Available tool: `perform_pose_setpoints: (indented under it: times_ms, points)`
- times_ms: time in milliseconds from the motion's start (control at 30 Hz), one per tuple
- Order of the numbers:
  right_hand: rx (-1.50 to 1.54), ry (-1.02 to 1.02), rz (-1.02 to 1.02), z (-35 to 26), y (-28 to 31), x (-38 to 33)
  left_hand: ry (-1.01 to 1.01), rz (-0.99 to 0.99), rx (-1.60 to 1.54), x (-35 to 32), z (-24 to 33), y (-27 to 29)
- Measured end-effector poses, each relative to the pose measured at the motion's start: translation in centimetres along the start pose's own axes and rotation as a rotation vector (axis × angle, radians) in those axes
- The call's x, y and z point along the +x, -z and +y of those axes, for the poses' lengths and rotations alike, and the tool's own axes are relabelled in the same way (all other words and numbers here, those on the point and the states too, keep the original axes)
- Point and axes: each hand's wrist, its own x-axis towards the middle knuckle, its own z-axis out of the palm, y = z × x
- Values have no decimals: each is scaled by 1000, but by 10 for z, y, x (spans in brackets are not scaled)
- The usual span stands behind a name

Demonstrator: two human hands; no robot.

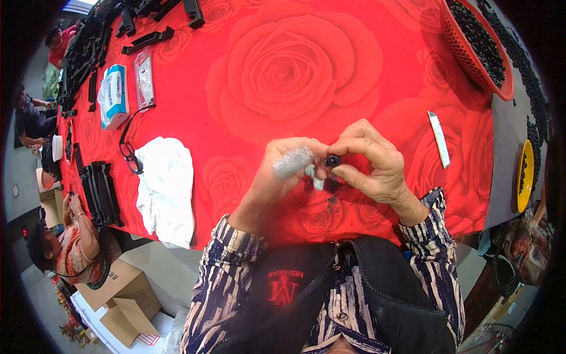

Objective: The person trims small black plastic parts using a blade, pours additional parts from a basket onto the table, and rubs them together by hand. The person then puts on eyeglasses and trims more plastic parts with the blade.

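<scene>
The right hand (377, 162) pinched a small black part (333, 160) between thumb and forefinger, over the near middle of the red rose-patterned cloth (283, 71). The left hand (274, 171) was curled, its fingertips close against the same part — whether they gripped it, I could not tell. A pale scrap (317, 182) showed just below the fingertips, and dark crumbs (333, 200) lay on the near side. To the right lay a slim white tool (439, 140); at far right, a red basket (501, 91) held many small black pieces. To the left lay a crumpled white cloth (165, 189) — dark-framed glasses (131, 159) beside it, a tissue box (114, 97) farther off.
</scene>
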Motion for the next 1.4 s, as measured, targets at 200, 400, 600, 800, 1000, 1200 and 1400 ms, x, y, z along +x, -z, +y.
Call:
perform_pose_setpoints:
  times_ms: [200,400,600,800,1000,1200,1400]
  points:
    - [-75,152,-31,-6,-2,5,135,49,299,-3,3,3]
    - [-82,93,-78,-1,16,6,75,43,220,5,-3,6]
    - [-1066,-20,306,13,71,-3,-13,80,94,7,-6,14]
    - [-1261,-457,334,10,115,-41,-22,75,105,9,-8,11]
    - [-962,-563,269,19,119,-47,-44,92,132,10,-8,12]
    - [-820,-483,273,24,106,-38,-112,42,208,8,-10,9]
    - [306,-624,48,-28,62,-6,-173,-49,165,2,-12,11]
